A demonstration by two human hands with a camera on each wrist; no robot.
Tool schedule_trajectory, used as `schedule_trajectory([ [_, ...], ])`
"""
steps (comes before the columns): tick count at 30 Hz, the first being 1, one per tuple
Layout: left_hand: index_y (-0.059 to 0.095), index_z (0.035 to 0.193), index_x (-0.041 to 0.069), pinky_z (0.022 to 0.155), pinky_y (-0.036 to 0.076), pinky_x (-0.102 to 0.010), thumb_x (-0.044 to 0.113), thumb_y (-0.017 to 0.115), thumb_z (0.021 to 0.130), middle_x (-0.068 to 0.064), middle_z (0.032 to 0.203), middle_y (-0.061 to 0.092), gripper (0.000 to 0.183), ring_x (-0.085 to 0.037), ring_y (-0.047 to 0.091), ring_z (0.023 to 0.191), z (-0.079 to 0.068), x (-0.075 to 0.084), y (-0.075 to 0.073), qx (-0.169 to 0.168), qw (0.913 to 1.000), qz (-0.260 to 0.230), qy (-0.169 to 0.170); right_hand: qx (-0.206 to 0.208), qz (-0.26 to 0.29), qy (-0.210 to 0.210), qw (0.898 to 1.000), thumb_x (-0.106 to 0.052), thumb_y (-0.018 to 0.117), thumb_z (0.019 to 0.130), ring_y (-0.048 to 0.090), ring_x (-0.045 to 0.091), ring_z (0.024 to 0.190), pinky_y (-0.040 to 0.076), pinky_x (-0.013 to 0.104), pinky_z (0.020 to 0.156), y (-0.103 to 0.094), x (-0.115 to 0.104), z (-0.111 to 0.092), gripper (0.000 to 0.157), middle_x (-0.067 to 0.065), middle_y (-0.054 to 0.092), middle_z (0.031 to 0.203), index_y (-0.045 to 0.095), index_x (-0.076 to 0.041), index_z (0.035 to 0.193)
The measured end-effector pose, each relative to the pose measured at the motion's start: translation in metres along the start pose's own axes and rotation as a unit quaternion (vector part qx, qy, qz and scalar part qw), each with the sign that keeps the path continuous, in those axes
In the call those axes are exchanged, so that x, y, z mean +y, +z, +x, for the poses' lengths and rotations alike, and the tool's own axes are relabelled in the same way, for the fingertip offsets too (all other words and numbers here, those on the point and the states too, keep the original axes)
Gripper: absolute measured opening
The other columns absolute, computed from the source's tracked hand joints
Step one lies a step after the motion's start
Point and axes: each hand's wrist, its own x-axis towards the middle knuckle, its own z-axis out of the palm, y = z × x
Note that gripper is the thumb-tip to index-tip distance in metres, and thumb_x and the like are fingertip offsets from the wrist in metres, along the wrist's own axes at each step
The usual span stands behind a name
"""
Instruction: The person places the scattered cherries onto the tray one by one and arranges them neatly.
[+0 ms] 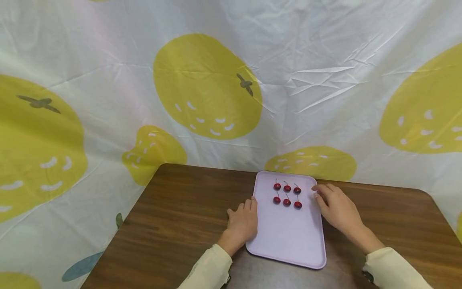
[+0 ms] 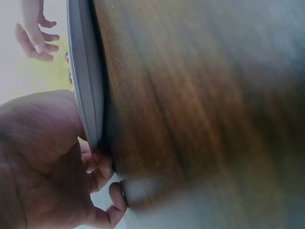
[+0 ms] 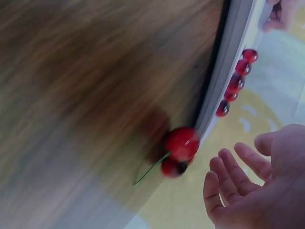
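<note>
A pale lilac tray (image 1: 288, 241) lies on the table. Small red cherries with stems (image 1: 286, 202) sit toward its far end in two rows of three. At the tray's left rim, my left hand (image 1: 242, 220) holds the edge, its fingers curled along the outside in the left wrist view; its thumb is hidden. My right hand (image 1: 338, 206) hovers by the far right rim with loosely bent fingers and nothing visible in its grasp. In the right wrist view, more cherries (image 3: 182, 144), one with a green stem, appear beside the tray's right rim; the head view hides them.
The brown wood-grain table (image 1: 187, 208) extends to both sides of the tray. Behind it hangs a white curtain (image 1: 317, 92) with large yellow fruit prints, close to the table's far edge.
</note>
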Motion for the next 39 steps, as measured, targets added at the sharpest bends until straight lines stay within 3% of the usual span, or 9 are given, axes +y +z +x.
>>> schedule_trajectory([
  [5,0.039,0.16,0.006,0.093,0.051,-0.065,0.023,0.057,0.104,-0.008,0.147,0.058,0.061,-0.027,0.062,0.127,-0.001,0.0,0.001,0.004,1.0,-0.002,0.001,0.008,0.006,0.018,1.0,-0.018,0.055,0.109,0.066,0.045,0.109,0.05,0.065,0.087,-0.01,0.016,-0.006,0.025,0.021,0.071,0.114,0.072,-0.004,0.122],
  [9,0.038,0.16,0.006,0.093,0.051,-0.065,0.023,0.056,0.105,-0.008,0.146,0.058,0.06,-0.027,0.062,0.127,0.0,-0.001,0.004,0.007,1.0,0.0,0.002,0.005,0.008,0.031,0.999,-0.02,0.049,0.112,0.064,0.048,0.112,0.048,0.065,0.089,-0.017,0.027,-0.011,0.029,0.022,0.07,0.115,0.07,-0.003,0.122],
  [19,0.036,0.162,0.007,0.092,0.051,-0.064,0.023,0.053,0.106,-0.007,0.147,0.057,0.06,-0.027,0.062,0.127,0.004,-0.001,0.007,0.001,1.0,-0.003,-0.002,-0.015,-0.011,0.019,1.0,-0.02,0.074,0.098,0.069,0.038,0.094,0.053,0.055,0.069,-0.012,0.05,-0.023,0.024,0.02,0.071,0.112,0.074,-0.014,0.122],
  [24,0.037,0.161,0.007,0.092,0.051,-0.064,0.023,0.055,0.105,-0.008,0.145,0.058,0.06,-0.027,0.062,0.126,0.002,0.001,0.004,0.001,1.0,-0.003,-0.002,-0.014,-0.012,0.003,1.0,-0.021,0.079,0.095,0.068,0.035,0.093,0.051,0.052,0.069,-0.009,0.052,-0.022,0.027,0.015,0.072,0.107,0.075,-0.015,0.121],
  [39,0.038,0.16,0.007,0.092,0.051,-0.065,0.023,0.054,0.106,-0.008,0.144,0.059,0.059,-0.028,0.062,0.125,0.003,0.0,0.008,0.006,1.0,-0.002,-0.003,-0.025,-0.019,-0.039,0.999,-0.009,0.084,0.087,0.071,0.04,0.098,0.055,0.06,0.081,-0.005,0.053,-0.016,0.027,0.011,0.076,0.105,0.078,-0.014,0.113],
])
